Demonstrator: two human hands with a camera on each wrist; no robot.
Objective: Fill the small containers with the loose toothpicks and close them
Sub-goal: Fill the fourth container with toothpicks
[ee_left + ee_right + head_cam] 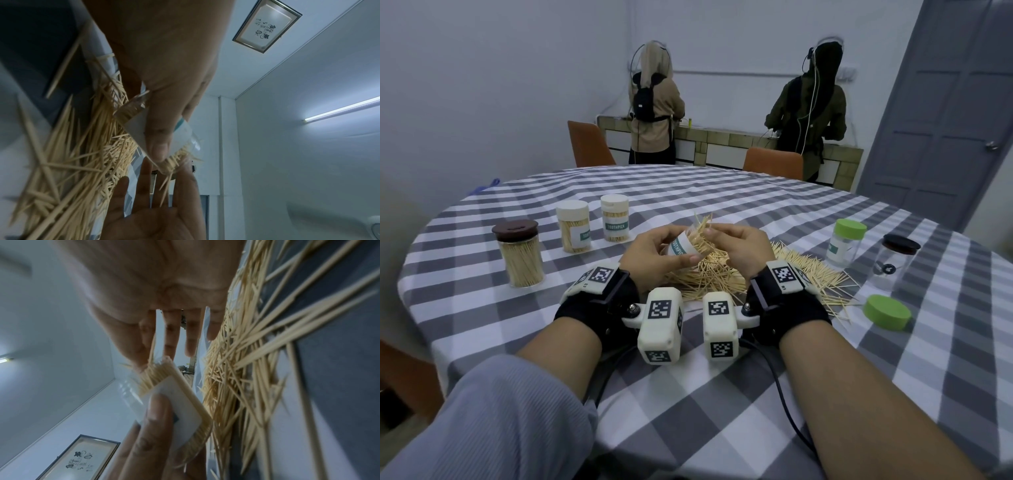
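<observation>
Left hand (654, 255) clasps the light, smooth-walled container (681, 247) by its labelled body above the table's toothpick pile (726, 274), tilted; right hand (739, 248) pinches stiff, easily scattered toothpicks at its mouth.

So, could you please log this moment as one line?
left hand: holds open container | right hand: feeding toothpicks in | loose pile: remains | green lid: off

Beyond the hands, two people (655, 102) stand with their backs turned at a tiled counter (726, 142). Two orange chairs (589, 144) sit nearer. A grey door (948, 113) stands far right.
</observation>
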